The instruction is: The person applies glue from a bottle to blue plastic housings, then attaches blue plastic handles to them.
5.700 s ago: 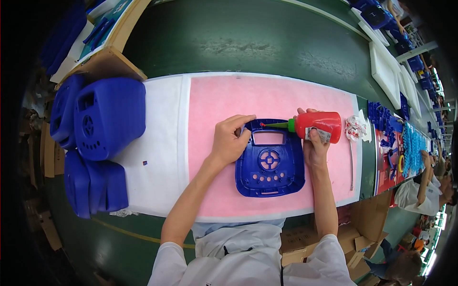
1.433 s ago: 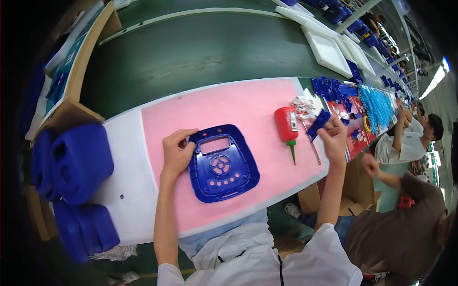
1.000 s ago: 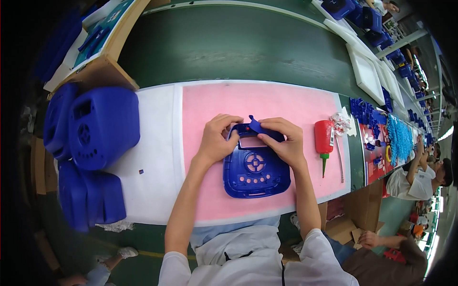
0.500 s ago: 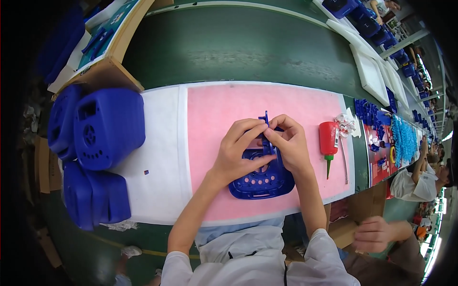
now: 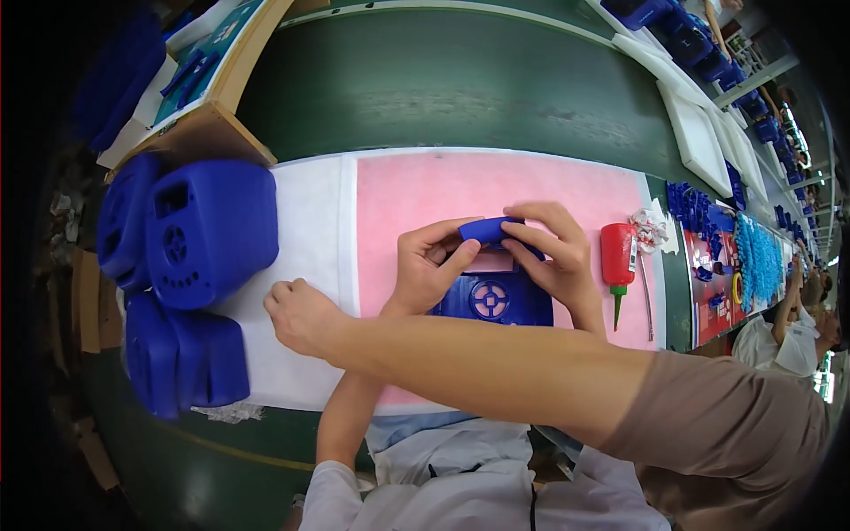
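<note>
Here, on a pink mat [image 5: 398, 190] above a green floor [image 5: 199, 482]: pinching one blue strip [image 5: 483, 232], left hand [image 5: 423, 270] and right hand [image 5: 561, 257] both, at one panel's [image 5: 529, 301] top end, one red bottle [image 5: 618, 250] nearby.

At the middle of the green bench [image 5: 460, 97], a person's left hand [image 5: 423, 270] and right hand [image 5: 558, 257] hold a curved blue piece [image 5: 490, 231] between them, over the far end of a blue panel [image 5: 524, 301] on a pink mat [image 5: 398, 195]. A co-worker's arm [image 5: 496, 367] extends leftward along the near edge. Blue housings [image 5: 212, 230] crowd the left end; rightward, a red bottle [image 5: 617, 252] lies beside a thin rod [image 5: 647, 292].
</note>
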The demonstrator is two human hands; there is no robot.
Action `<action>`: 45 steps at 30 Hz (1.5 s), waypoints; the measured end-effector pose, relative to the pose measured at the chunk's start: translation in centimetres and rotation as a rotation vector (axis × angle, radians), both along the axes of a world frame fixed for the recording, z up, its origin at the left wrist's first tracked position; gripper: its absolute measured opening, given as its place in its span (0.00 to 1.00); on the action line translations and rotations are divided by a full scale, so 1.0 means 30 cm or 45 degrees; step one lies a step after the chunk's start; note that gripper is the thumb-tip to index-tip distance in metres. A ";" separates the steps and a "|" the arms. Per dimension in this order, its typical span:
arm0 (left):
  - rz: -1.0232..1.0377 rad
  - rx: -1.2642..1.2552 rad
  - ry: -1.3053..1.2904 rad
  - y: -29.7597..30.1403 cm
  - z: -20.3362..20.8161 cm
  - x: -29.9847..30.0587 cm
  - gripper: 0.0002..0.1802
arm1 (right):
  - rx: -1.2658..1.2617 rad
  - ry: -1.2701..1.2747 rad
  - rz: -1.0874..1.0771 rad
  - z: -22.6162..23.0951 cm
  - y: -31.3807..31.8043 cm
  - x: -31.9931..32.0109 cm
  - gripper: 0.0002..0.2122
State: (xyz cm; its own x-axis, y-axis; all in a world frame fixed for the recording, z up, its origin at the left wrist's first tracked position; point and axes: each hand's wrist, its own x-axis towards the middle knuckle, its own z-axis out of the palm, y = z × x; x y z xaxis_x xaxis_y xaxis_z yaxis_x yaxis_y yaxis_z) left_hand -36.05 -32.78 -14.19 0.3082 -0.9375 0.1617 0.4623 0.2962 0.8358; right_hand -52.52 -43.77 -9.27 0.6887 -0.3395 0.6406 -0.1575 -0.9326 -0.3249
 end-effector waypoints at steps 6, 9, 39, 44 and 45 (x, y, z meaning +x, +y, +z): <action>-0.030 0.077 -0.024 -0.009 0.010 0.024 0.16 | 0.009 -0.076 0.039 -0.023 0.011 0.002 0.14; 0.288 -0.038 -0.917 -0.022 0.038 0.048 0.18 | 0.095 -0.015 0.073 -0.046 -0.005 -0.015 0.14; 0.231 -0.045 -1.104 -0.008 0.004 0.076 0.12 | 0.433 0.171 0.158 -0.126 -0.025 -0.056 0.12; 0.224 0.265 -1.033 -0.022 -0.010 0.060 0.14 | 0.341 0.067 0.036 -0.142 -0.012 -0.029 0.10; 0.222 0.261 -1.027 -0.027 -0.007 0.054 0.14 | 0.338 0.074 0.032 -0.134 -0.008 -0.030 0.10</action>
State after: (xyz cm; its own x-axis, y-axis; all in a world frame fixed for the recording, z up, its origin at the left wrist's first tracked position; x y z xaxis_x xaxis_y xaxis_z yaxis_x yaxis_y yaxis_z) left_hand -34.43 -33.58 -14.40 0.3142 -0.9221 0.2258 -0.3359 0.1145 0.9349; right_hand -53.43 -44.02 -13.28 0.7318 -0.4727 0.4909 -0.1609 -0.8198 -0.5495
